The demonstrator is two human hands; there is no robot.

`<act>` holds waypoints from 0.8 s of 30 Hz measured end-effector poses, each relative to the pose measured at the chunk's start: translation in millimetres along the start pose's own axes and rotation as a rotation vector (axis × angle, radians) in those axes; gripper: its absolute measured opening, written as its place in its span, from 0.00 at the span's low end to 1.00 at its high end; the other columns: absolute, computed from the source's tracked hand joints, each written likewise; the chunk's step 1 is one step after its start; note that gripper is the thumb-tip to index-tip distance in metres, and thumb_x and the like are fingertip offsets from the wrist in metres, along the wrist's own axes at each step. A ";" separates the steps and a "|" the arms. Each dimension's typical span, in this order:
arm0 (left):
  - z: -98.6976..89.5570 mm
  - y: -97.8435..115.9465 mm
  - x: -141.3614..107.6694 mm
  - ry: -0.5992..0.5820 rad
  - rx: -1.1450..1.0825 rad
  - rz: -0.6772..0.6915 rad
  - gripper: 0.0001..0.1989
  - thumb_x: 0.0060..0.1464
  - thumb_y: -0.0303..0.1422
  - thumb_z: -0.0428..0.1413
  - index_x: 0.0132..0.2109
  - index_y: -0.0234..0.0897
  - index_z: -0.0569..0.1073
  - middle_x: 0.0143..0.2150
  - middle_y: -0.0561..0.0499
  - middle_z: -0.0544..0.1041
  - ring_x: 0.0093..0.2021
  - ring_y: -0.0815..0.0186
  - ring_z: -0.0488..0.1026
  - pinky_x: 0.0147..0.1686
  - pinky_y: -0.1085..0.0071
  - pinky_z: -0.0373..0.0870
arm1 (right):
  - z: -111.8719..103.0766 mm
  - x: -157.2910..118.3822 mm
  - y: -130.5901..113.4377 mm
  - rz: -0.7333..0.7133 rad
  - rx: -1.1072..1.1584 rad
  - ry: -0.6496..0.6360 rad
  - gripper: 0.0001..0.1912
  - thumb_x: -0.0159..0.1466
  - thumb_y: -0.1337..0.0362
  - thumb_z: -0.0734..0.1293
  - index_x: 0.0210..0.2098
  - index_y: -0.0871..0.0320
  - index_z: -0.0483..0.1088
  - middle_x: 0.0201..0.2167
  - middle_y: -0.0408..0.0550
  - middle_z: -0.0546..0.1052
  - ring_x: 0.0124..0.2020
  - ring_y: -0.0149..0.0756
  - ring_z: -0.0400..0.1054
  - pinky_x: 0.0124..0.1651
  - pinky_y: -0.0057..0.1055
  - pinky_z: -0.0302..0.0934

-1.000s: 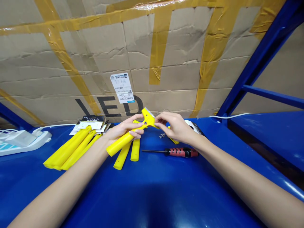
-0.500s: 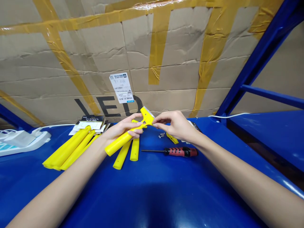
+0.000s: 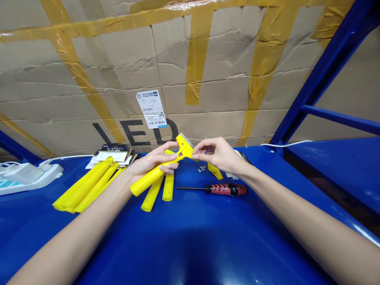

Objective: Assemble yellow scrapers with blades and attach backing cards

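My left hand (image 3: 156, 160) is wrapped round the handle of a yellow scraper (image 3: 147, 180), held above the table with its head up and to the right. A thin grey blade (image 3: 186, 140) lies along the far edge of that head. Thumb and fingers of my right hand (image 3: 215, 152) pinch the head's right corner, at the end of the blade; the exact contact is hidden by the fingertips. Below lie two more yellow handles (image 3: 152, 198). Small screws (image 3: 202, 169) and a yellow head piece (image 3: 215, 171) rest under my right hand.
A screwdriver (image 3: 225, 189) with a red and black grip lies in front. Packaged yellow scrapers (image 3: 86, 184) and a white power strip (image 3: 44, 178) are at the left. Behind the blue table (image 3: 166, 245) stands a taped cardboard box (image 3: 118, 79); a blue frame post (image 3: 314, 75) slants at the right.
Both hands stay on the scraper, almost in the same place. The scraper and my right fingertips have shifted only slightly.
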State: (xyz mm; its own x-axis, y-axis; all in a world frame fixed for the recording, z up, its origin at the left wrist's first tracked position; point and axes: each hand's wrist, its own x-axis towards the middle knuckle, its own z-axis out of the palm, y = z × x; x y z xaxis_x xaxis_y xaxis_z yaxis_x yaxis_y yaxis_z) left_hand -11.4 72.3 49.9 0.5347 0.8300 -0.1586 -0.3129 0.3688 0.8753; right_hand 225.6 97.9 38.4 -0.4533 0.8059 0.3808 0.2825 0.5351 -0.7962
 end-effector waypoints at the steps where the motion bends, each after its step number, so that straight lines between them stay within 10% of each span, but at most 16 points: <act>1: 0.3 0.5 -0.5 -0.004 0.007 -0.002 0.16 0.56 0.18 0.60 0.49 0.37 0.72 0.34 0.49 0.71 0.23 0.78 0.64 0.19 0.86 0.58 | -0.6 0.1 0.2 0.018 0.014 -0.012 0.07 0.59 0.62 0.73 0.32 0.60 0.79 0.30 0.48 0.80 0.32 0.35 0.70 0.38 0.34 0.65; 17: 1.5 2.9 -3.2 -0.049 0.142 0.027 0.15 0.57 0.21 0.61 0.48 0.38 0.69 0.28 0.54 0.70 0.21 0.77 0.65 0.20 0.85 0.58 | 6.2 -0.5 -3.3 -0.058 -0.205 0.011 0.03 0.62 0.68 0.69 0.32 0.59 0.76 0.31 0.48 0.81 0.31 0.35 0.71 0.37 0.34 0.63; 24: 0.2 5.8 -6.8 -0.102 0.139 0.013 0.14 0.58 0.22 0.61 0.49 0.39 0.70 0.28 0.53 0.70 0.21 0.77 0.65 0.19 0.85 0.58 | -1.1 1.3 4.1 0.025 0.089 0.030 0.14 0.54 0.61 0.77 0.34 0.58 0.71 0.31 0.44 0.75 0.32 0.33 0.68 0.37 0.32 0.65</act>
State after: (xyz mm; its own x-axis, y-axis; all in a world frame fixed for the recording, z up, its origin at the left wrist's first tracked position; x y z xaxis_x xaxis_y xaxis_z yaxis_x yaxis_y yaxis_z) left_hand -16.7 68.7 56.2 0.6103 0.7850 -0.1061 -0.2124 0.2912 0.9328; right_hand 227.0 101.4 36.2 -0.4209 0.8266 0.3735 0.2166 0.4914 -0.8436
